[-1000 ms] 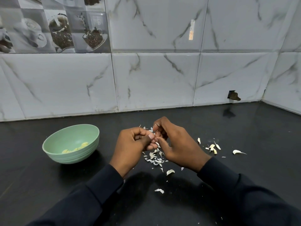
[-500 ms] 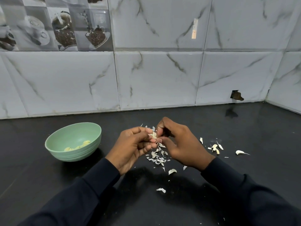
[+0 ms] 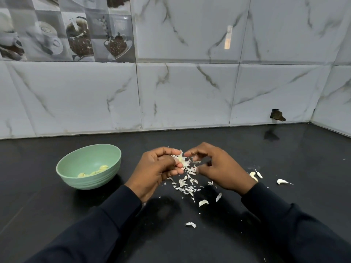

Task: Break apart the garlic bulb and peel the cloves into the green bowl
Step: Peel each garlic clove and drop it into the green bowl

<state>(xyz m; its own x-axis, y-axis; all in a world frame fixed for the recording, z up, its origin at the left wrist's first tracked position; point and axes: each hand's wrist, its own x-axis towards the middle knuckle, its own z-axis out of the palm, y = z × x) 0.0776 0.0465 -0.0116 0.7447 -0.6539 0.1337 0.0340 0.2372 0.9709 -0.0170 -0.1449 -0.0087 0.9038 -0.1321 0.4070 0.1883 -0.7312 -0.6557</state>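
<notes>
Garlic clove (image 3: 182, 160) is pinched between the thumb and curled fingers of the left hand (image 3: 157, 171), above the skin scraps (image 3: 185, 185) on the counter (image 3: 57, 215). Right hand (image 3: 220, 169) is half curled, index tip at the clove's loose skin; whether skin is gripped cannot be told. Peeled cloves (image 3: 102, 168) are noted in the green bowl (image 3: 91, 182), left of the hands. Since half a second ago, the right hand has been drawn slightly away from the left.

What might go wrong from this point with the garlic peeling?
The clove is pinched by the left hand above the counter, not the bowl; if it slips, it likely lands among the skins. Loose skin hangs from it, so flakes may ride into the bowl with the peeled cloves. The stray clove at far right lies apart and may get overlooked.
</notes>
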